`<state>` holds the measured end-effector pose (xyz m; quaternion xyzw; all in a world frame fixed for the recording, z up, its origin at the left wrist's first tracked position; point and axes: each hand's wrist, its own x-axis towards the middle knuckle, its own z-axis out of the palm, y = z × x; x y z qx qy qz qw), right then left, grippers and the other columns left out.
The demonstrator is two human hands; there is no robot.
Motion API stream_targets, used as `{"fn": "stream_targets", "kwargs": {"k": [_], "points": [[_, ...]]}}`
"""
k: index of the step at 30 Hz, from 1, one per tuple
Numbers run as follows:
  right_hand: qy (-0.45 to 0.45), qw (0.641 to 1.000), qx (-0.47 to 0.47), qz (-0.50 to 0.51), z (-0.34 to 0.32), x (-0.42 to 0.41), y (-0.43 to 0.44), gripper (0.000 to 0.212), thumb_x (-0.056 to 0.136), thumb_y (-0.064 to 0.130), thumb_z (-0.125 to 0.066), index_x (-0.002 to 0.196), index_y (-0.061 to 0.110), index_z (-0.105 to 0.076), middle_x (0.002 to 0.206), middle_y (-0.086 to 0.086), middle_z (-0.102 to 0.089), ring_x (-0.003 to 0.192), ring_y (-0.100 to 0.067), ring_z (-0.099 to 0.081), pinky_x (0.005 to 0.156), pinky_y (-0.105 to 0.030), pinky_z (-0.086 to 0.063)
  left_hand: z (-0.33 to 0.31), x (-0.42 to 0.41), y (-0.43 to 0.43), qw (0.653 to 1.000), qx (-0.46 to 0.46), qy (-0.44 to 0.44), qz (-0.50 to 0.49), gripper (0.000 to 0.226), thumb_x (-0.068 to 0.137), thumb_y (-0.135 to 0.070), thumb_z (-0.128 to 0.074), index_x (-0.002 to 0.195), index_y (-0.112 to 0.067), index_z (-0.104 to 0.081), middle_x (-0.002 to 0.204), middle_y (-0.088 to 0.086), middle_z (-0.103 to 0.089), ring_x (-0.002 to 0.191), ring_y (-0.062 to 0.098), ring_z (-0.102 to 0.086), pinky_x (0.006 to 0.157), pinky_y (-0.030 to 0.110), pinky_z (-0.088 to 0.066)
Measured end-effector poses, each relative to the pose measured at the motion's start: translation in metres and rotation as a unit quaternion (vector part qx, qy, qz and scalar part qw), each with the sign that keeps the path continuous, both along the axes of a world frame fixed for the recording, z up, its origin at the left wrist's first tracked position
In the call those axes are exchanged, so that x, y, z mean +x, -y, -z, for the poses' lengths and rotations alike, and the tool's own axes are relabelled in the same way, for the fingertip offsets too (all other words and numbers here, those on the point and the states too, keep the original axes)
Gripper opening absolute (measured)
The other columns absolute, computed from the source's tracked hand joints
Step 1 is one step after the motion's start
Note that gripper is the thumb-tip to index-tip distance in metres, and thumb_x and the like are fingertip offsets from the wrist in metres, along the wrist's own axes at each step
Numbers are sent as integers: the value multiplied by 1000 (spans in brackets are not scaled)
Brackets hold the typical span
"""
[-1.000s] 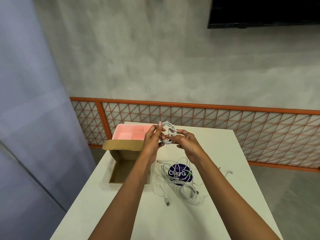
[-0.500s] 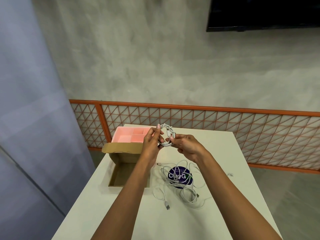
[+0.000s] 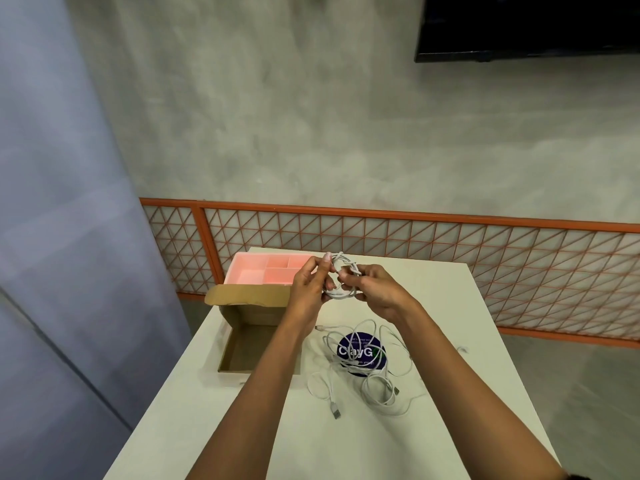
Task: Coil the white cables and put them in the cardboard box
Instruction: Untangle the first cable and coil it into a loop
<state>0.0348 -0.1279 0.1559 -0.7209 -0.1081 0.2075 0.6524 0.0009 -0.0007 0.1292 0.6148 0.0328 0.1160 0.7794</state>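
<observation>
Both hands are raised above the white table [image 3: 398,441], pinching one small coiled cable [image 3: 341,277] between them: the left hand [image 3: 308,289] grips its near-left side with fingers closed on the loops, and the right hand [image 3: 375,292] holds the other side, fingertips apparently tucking an end through. The coiling step looks nearly finished. An open cardboard box [image 3: 249,344] sits just left, below the left forearm, with a pink divided tray [image 3: 263,271] behind it. Loose white cables [image 3: 367,372] lie tangled over a blue round sticker [image 3: 360,351]. Next, the coil probably needs securing, then lowering leftward into the box.
</observation>
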Motion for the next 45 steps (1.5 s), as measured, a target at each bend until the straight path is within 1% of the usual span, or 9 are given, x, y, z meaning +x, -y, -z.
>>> {"fn": "stream_targets", "kwargs": {"k": [6, 11, 17, 22, 26, 29, 37, 42, 45], "points": [[-31, 997, -8, -69, -2, 6, 8, 6, 92, 14, -58, 90, 19, -61, 86, 3, -62, 93, -13, -55, 89, -35, -32, 1, 1, -1, 998, -40, -38, 6, 24, 92, -35, -56, 77, -15, -60, 52, -3, -46, 54, 10, -44, 60, 27, -43], [-59, 992, 33, -110, -3, 5, 14, 12, 93, 13, -55, 93, 23, -62, 90, 5, -63, 91, -11, -54, 82, -30, -35, -3, 2, -1, 997, -49, -49, 21, 25, 91, -34, -57, 75, -17, -63, 53, -3, -46, 56, 10, -46, 65, 32, -47], [-29, 994, 34, -101, -6, 2, 16, 12, 94, 30, -55, 96, 22, -64, 89, 5, -66, 88, -10, -57, 89, -32, -38, -9, 0, -5, 998, -39, -40, 22, 23, 93, -33, -55, 80, -15, -60, 51, -5, -44, 50, 7, -45, 55, 23, -46], [0, 994, 64, -92, -6, -3, 12, 17, 96, 24, -51, 87, 24, -65, 80, 13, -68, 86, -8, -58, 89, -32, -36, -10, 2, -7, 998, -28, -40, 28, 24, 94, -34, -54, 83, -13, -59, 51, -5, -44, 50, 7, -46, 62, 29, -44], [-33, 985, 100, -138, -11, -8, 15, 26, 95, 30, -49, 78, 21, -67, 83, 7, -67, 84, -8, -56, 82, -27, -39, -10, 2, -14, 996, -69, -57, 17, 26, 93, -35, -55, 79, -13, -59, 50, -5, -42, 55, 11, -44, 63, 30, -41], [-47, 979, 124, -157, -12, -10, 17, 34, 93, 23, -52, 66, 22, -72, 78, 5, -68, 83, -9, -59, 82, -26, -45, -10, 0, -12, 993, -87, -66, 32, 25, 93, -36, -55, 83, -14, -61, 48, -5, -40, 55, 11, -42, 64, 30, -42], [-113, 968, 190, -118, 2, -9, 16, 27, 92, 5, -51, 68, 3, -61, 79, -8, -66, 82, -19, -67, 82, -30, -57, -16, -6, -6, 987, -123, -60, 87, 28, 92, -35, -52, 74, -14, -53, 38, -8, -31, 40, 5, -37, 50, 23, -35], [-74, 989, 112, -68, 11, -10, 20, 15, 93, 11, -56, 97, 2, -68, 87, -4, -68, 83, -15, -66, 76, -26, -56, 0, -12, -20, 994, -41, -70, 76, 27, 89, -39, -55, 82, -14, -60, 53, -2, -47, 56, 10, -46, 57, 25, -38], [-36, 997, 65, -1, 19, -8, 20, 11, 88, 12, -65, 98, 9, -67, 90, -10, -66, 78, -17, -64, 73, -27, -56, 13, -17, -35, 992, 24, -91, 81, 31, 84, -43, -58, 93, -14, -67, 79, 4, -65, 81, 17, -58, 74, 32, -43]]}}
